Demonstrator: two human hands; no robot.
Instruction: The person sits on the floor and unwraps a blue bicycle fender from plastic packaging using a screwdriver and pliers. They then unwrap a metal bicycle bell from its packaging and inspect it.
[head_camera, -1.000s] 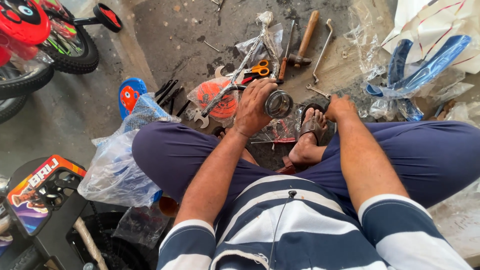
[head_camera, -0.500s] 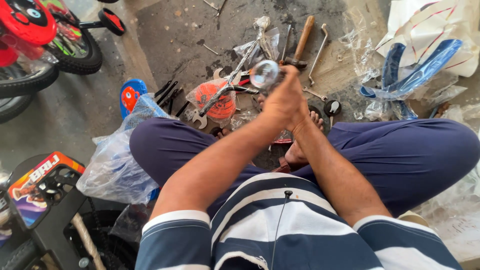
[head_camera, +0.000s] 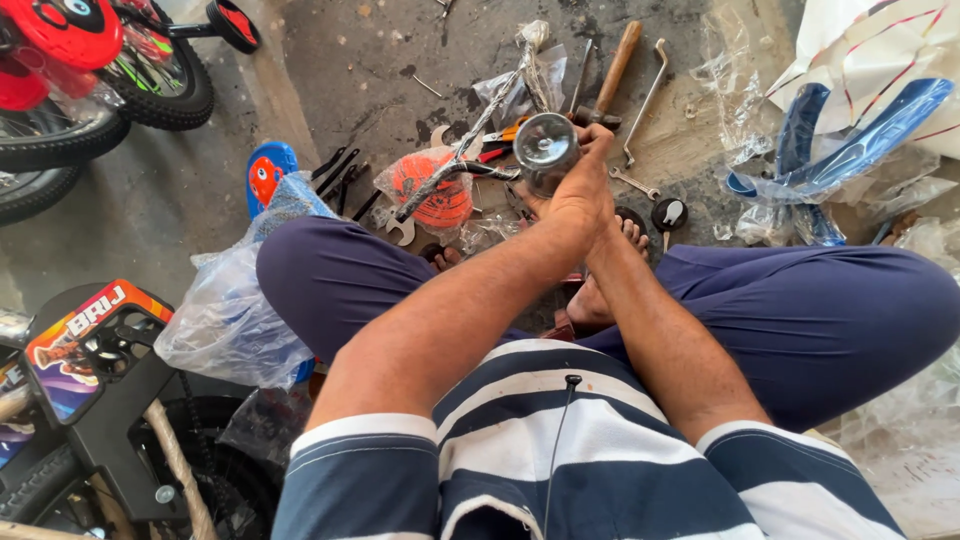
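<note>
A stained grey concrete floor (head_camera: 180, 210) carries everything, and places here are told from the round shiny metal bell-shaped part (head_camera: 546, 150) held up in the middle of the view. Well to its left stand the black rubber tyres and red plastic body of a small child's bicycle (head_camera: 90, 80). Down and to the left of the metal part, against the person's thigh, lies a crumpled clear plastic bag with blue contents (head_camera: 235, 310). Further down and left sits a black bicycle frame piece with a colourful printed panel (head_camera: 95, 350). To the right of the metal part lie long blue curved plastic pieces wrapped in clear film (head_camera: 850, 140). Just left of it and a little lower rests an orange round item inside a clear wrapper (head_camera: 432, 190), crossed by a thin grey metal rod (head_camera: 470, 140). Just above and right of the metal part lies a hammer with a brown wooden handle (head_camera: 612, 65), and beside that a slim bent steel wrench (head_camera: 650, 95). A small open-ended spanner (head_camera: 632, 182) lies just to the right.

The left hand (head_camera: 580, 195) comes up from below and its grip is clenched around the lower side of the metal part, fingers wrapped on it. The right hand (head_camera: 597, 140) lies close behind the left, mostly hidden; its fingertips touch the part's right edge, but whether that grip is closed on it I cannot tell.
</note>
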